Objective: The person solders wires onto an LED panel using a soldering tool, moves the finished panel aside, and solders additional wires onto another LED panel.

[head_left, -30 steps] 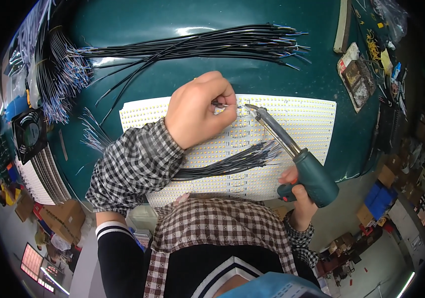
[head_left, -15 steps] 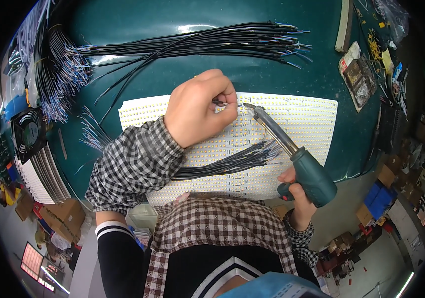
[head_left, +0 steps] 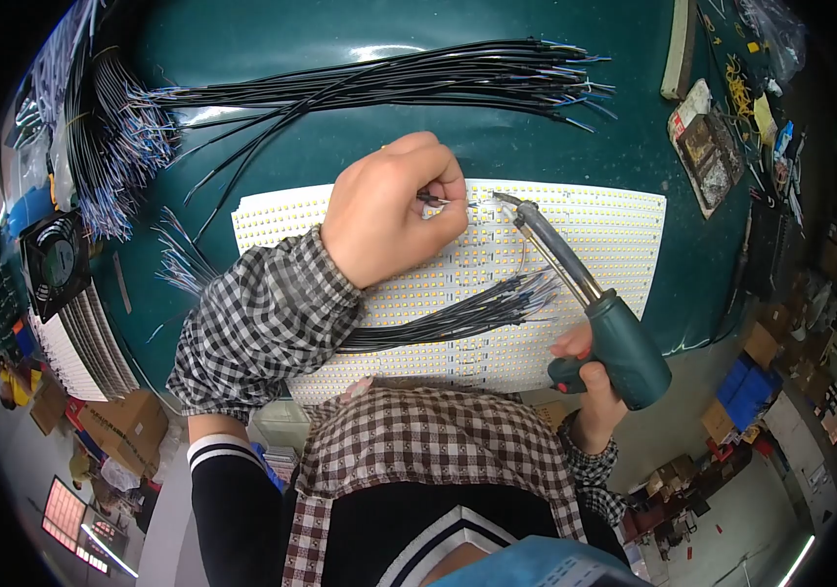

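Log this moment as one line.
left hand: pinching wire; right hand: holding soldering iron; tip: over light board; black wires: lying on board

Black-and-white checked oversleeves (head_left: 267,328) and brown-checked apron (head_left: 438,430) cover black top (head_left: 233,509).

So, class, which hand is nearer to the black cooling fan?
Left. The left hand is right of the black cooling fan, over the LED panel; the right hand is farther right, holding the soldering gun.

Green soldering gun (head_left: 626,347), checked sleeves (head_left: 267,318)
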`<action>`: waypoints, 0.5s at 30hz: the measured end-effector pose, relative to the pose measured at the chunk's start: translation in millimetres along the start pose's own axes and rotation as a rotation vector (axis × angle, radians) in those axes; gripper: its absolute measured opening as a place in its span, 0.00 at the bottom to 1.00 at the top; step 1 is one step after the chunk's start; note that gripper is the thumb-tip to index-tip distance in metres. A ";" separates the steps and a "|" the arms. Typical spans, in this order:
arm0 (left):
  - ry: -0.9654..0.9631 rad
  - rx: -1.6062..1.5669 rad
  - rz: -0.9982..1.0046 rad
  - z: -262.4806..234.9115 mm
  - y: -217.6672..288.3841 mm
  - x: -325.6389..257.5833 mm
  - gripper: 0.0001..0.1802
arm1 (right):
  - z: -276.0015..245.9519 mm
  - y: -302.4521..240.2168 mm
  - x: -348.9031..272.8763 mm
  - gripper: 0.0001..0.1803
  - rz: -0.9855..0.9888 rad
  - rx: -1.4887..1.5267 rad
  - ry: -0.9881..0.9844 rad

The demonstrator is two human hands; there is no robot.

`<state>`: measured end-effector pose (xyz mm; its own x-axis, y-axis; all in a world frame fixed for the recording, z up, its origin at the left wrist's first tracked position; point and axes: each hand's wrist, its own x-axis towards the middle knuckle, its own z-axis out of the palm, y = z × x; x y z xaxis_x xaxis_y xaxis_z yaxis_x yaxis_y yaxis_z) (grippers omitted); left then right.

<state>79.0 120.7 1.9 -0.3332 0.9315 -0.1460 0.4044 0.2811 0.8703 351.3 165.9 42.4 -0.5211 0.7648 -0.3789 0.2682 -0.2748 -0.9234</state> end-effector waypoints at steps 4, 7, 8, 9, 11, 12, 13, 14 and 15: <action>-0.010 0.011 0.010 -4.1 0.5 -1.4 0.05 | -1.4 4.1 2.4 0.21 -0.060 0.163 -0.031; -0.087 -0.124 -0.075 -10.0 -2.0 -1.9 0.05 | -0.5 2.7 1.2 0.23 -0.032 0.174 0.021; -0.097 -0.149 -0.006 -10.8 -3.6 0.0 0.05 | -0.3 1.9 1.4 0.23 -0.040 0.182 0.010; -0.123 -0.164 0.034 -11.7 -4.4 0.5 0.06 | -0.2 1.1 2.2 0.24 -0.040 0.178 0.004; -0.120 -0.118 0.100 -12.7 -4.4 0.2 0.06 | 0.6 -0.5 3.3 0.25 -0.041 0.174 -0.003; -0.145 -0.050 0.120 -13.1 -3.8 0.1 0.06 | 1.9 -0.8 3.2 0.30 -0.031 0.093 0.039; -0.134 -0.060 0.139 -12.5 -2.1 -0.8 0.06 | 2.5 -1.5 3.2 0.35 -0.008 0.001 0.093; -0.120 0.043 0.163 -12.0 0.0 -2.3 0.06 | 3.0 -1.9 3.4 0.35 -0.022 0.013 0.083; -0.106 0.145 0.186 -10.9 2.0 -3.0 0.05 | 3.2 -2.1 3.4 0.35 -0.014 0.011 0.086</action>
<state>71.6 116.0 9.2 -0.1535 0.9871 -0.0453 0.5708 0.1260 0.8113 346.3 167.2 42.9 -0.4534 0.8155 -0.3597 0.2518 -0.2700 -0.9294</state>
